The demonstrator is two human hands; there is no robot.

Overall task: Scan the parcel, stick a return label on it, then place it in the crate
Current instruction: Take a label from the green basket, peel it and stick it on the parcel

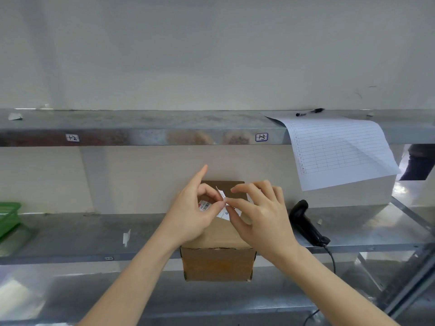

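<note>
A brown cardboard parcel [217,263] sits on the metal shelf [82,234], its front hanging over the shelf edge. Above its top, my left hand [193,217] and my right hand [256,220] both pinch a small white label [222,201] between thumb and fingertip, and its backing curls up between them. A barcode sticker [205,205] shows on the parcel top under my left hand. A black handheld scanner [306,222] lies on the shelf right of the parcel, its cable dropping over the edge. A green crate [8,217] stands at the far left edge.
An upper shelf [141,128] carries tags reading 1-2 and 1-3, a pen [309,112] and a ruled sheet [339,151] hanging down at right. A scrap of white backing paper [126,237] lies on the shelf left of the parcel. A lower shelf runs beneath.
</note>
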